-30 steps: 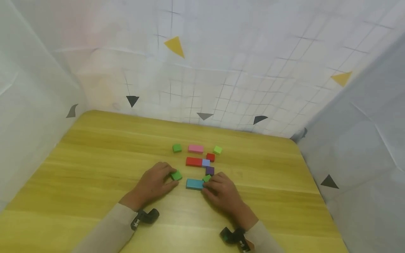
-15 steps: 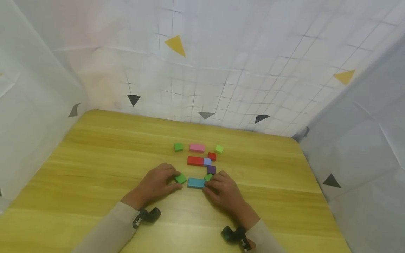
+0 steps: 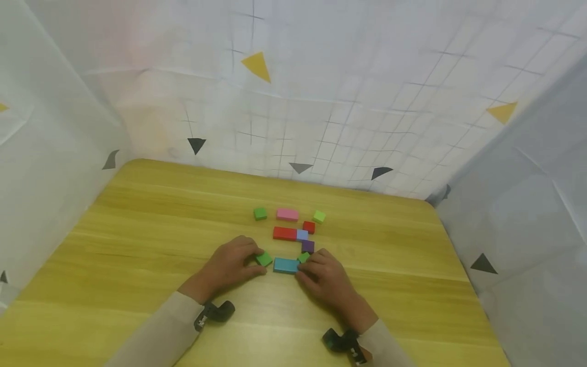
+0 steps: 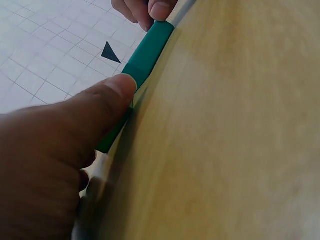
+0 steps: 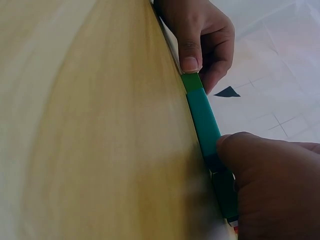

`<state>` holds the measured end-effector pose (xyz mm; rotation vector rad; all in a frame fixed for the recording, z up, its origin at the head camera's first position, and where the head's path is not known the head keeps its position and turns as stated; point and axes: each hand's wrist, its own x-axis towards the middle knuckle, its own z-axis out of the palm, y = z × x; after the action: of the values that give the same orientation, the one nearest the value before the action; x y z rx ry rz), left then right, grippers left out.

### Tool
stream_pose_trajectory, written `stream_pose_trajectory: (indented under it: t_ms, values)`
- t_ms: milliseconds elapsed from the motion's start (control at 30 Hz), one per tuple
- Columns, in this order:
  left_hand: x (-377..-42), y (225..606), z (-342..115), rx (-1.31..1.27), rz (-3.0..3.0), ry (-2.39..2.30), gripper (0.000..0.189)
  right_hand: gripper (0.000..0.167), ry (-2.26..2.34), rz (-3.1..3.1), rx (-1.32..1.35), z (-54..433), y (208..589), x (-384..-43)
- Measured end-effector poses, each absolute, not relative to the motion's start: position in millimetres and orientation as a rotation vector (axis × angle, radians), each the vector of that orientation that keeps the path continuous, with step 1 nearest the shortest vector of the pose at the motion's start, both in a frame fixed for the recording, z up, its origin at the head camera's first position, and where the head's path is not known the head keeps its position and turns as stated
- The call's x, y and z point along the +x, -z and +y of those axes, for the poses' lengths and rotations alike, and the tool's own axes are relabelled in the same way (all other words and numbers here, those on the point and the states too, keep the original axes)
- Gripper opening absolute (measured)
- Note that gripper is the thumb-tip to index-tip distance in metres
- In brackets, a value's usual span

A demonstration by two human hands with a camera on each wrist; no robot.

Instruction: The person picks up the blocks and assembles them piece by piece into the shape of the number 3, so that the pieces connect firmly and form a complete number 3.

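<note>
My left hand (image 3: 234, 262) grips a green block (image 3: 263, 259) at its left side, index finger behind and thumb in front. This block's right corner is right at the left end of a longer blue block (image 3: 286, 265). My right hand (image 3: 327, 275) holds the blue block's right end, with the thumb at its front corner. The fingers of that hand partly cover a second small green block (image 3: 303, 257) behind this end. In the right wrist view, the left thumb (image 5: 190, 64) touches the end of the green block (image 5: 191, 81), in line with the blue block (image 5: 204, 125).
Behind the hands lie a purple block (image 3: 308, 246), a long red block (image 3: 285, 233) joined by a light blue block (image 3: 302, 235), and a small red block (image 3: 309, 227). Farther back are a green block (image 3: 260, 213), a pink block (image 3: 287, 214) and a lime block (image 3: 319, 216).
My left hand has slid its green block rightward and slightly nearer me, narrowing the gap to the blue block. My right hand stays at the blue block's right end.
</note>
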<state>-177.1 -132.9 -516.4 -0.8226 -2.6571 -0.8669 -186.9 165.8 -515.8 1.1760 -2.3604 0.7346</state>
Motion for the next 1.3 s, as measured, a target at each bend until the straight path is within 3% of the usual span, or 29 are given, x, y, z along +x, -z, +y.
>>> stream_pose_trajectory:
  t_ms: [967, 1300]
  values:
    - [-178.6, 511.6, -131.1, -0.849, -2.688, 0.859, 0.045, 0.013, -0.769, -2.399, 1.177, 166.7, 515.8, -187.5]
    - [-177.9, 513.1, -131.2, -0.862, -2.677, 0.866, 0.035, 0.013, -0.761, -2.409, 1.173, 166.6, 514.7, -187.2]
